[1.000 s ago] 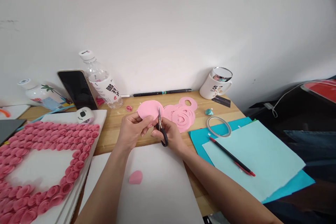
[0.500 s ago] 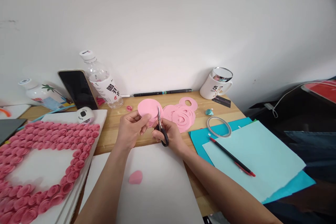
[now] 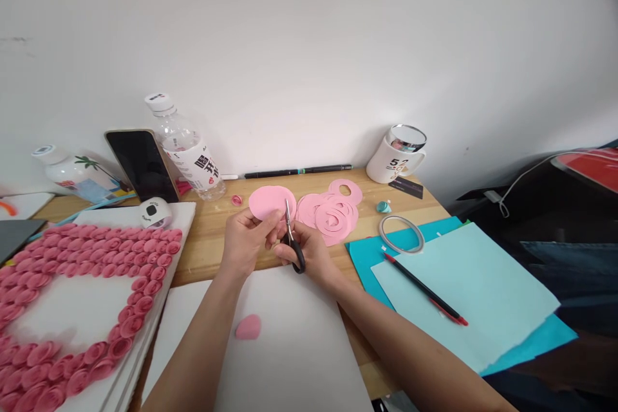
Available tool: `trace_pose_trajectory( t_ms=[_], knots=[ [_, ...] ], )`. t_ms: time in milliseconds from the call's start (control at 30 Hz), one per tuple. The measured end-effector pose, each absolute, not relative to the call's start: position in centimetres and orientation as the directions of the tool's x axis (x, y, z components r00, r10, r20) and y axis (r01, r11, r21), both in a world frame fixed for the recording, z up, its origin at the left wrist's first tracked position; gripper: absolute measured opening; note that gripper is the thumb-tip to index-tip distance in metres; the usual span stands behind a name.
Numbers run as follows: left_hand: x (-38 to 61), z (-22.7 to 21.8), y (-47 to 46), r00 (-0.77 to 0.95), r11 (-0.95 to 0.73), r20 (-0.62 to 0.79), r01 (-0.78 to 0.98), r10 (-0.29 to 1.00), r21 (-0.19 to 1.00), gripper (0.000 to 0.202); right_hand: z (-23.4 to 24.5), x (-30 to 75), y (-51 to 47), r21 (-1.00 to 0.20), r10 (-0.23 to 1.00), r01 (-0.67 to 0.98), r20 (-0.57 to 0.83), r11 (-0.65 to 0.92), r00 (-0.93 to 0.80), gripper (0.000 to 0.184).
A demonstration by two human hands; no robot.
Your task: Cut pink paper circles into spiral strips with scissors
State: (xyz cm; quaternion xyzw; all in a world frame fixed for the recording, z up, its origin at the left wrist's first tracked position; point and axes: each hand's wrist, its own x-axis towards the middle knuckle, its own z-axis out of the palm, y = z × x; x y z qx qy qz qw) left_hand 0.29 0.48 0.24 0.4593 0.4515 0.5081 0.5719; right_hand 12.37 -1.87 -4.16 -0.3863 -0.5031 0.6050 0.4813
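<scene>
Snipping looks like the step: nearest, a pink scrap (image 3: 248, 328) lies on the white board (image 3: 294, 341); past its far edge, the right hand (image 3: 309, 249) grips scissors (image 3: 298, 259), their opening too small to judge, against the pink disc (image 3: 265, 202) pinched by the left hand (image 3: 243, 241) above the table (image 3: 207, 241). Next calls for steady pinching, I'd say. Farther, pink rings (image 3: 309, 209) lie toward the back edge.

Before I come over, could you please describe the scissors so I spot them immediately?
Over the wooden table, find the right hand near the pink paper spirals. It holds the scissors, black-handled and silver-bladed, unlike the pink paper disc alongside.
</scene>
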Motion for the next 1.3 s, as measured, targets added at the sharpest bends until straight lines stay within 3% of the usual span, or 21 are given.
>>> trace_pose_trajectory(
  t_ms=[300,767,1300],
  knots=[
    [-0.45,-0.01,0.65,0.130,0.085,-0.073,-0.089,0.989,0.992,0.020,-4.23,12.78,-1.42,-0.972,0.967,-0.215,0.142,0.095,-0.211,0.042],
    [-0.42,0.43,0.64,0.130,0.103,-0.090,-0.098,0.987,0.990,0.014,-3.84,12.85,-1.42,-0.978,0.962,-0.179,0.145,0.104,-0.231,0.041],
    [-0.50,0.70,0.64,0.107,0.089,-0.081,-0.075,0.991,0.993,0.021,-3.55,12.79,-1.55,-0.984,0.967,-0.149,0.130,0.099,-0.218,0.041]
  ],
)
